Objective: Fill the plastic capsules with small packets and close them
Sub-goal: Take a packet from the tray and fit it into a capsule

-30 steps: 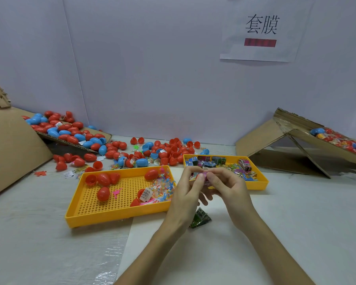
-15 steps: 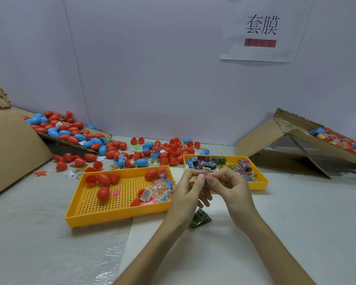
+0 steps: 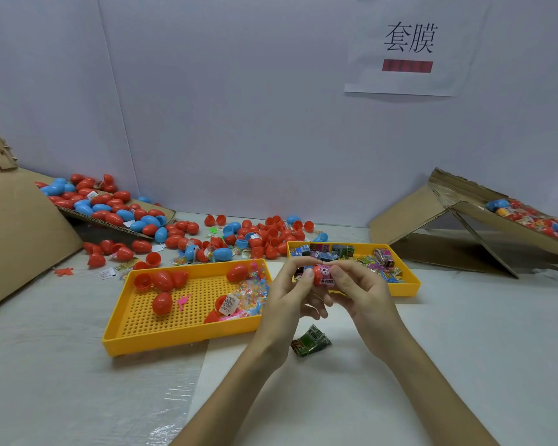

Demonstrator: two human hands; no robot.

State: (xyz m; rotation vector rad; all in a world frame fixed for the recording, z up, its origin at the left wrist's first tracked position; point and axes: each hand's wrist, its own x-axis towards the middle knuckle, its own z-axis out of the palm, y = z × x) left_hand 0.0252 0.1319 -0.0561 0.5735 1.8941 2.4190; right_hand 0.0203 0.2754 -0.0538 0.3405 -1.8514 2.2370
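My left hand [image 3: 287,300] and right hand [image 3: 363,296] both pinch one smooth, red, egg-shaped capsule [image 3: 317,279] between fingertips and thumbs. A glossy pink wrapper [image 3: 326,272] with a barcode covers its middle, and my fingers hide its ends. One crinkled green packet [image 3: 310,341] lies on the table [image 3: 464,349] just below my grip. Two yellow plastic trays flank it: a perforated tray [image 3: 142,329] to the left, and a smaller tray [image 3: 409,284] behind, its packets [image 3: 380,268] too jumbled to count.

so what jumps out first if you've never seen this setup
The left hand and right hand pinch one red capsule with a pink label at centre. Behind them a scatter of red and blue capsules lies along the back wall. Two yellow trays sit in front of it: the left tray holds a few red capsules, the right tray colourful packets.
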